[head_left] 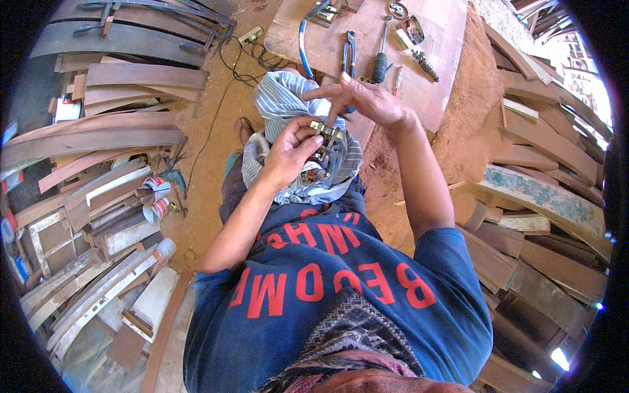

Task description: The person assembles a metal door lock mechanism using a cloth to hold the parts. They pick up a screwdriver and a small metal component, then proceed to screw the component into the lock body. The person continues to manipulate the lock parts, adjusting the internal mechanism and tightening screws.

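Observation:
My left hand (291,152) is closed, thumb and fingers pinching a small brass-coloured metal part (319,127) with a bracket-like shape. It is held just above a striped grey-blue cloth (278,92) bundled over my lap. Below that part, a piece with a reddish middle and a shiny end (314,175) lies on the cloth; its kind is unclear. My right hand (370,103) hovers over the cloth's right side, fingers spread and apart, with nothing seen in it. Its fingertips are close to the metal part, but whether they touch it I cannot tell.
Ahead lies a wooden board (288,26) bearing pincers (349,51), a dark-handled screwdriver (379,64), a ring-shaped part (413,30) and a dark cylindrical part (426,65). A power socket (251,36) with cables sits on the sawdust floor (196,216). Stacked planks (544,196) flank both sides.

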{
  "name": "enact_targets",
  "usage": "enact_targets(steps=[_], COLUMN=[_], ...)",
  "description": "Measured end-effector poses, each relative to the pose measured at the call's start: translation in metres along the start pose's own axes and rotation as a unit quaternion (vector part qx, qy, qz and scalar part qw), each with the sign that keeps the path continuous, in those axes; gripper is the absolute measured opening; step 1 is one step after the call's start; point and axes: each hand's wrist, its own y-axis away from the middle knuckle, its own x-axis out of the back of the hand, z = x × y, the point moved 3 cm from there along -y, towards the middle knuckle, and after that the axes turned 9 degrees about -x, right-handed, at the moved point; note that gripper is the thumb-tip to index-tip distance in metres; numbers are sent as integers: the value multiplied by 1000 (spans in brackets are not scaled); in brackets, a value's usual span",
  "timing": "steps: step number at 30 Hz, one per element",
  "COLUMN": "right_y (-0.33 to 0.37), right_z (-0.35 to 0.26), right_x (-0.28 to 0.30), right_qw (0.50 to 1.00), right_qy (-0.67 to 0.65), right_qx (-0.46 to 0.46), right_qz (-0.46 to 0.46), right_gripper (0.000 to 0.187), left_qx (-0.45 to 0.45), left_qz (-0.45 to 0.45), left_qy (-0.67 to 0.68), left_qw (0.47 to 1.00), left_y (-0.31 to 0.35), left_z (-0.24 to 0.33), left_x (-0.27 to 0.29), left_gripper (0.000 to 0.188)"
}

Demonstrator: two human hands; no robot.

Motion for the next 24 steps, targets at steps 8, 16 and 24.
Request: enact_targets(steps=[8, 16, 24], right_y=[-4, 13, 16], right_z=[21, -10, -21], right_x=[10, 4, 4], right_qw=[979, 982, 994], right_qy=[162, 127, 90], right_qx=[-66, -81, 4], right_qz=[102, 114, 69], right_gripper=[90, 75, 66], left_qx=[7, 6, -4], left_qz=[3, 15, 17], left_qy=[30, 46, 13], left_qw=[1000, 999, 1000], left_y=[-2, -2, -2], left_z=[-1, -1, -5], left_x=[-2, -2, 1], left_gripper=[32, 33, 31])
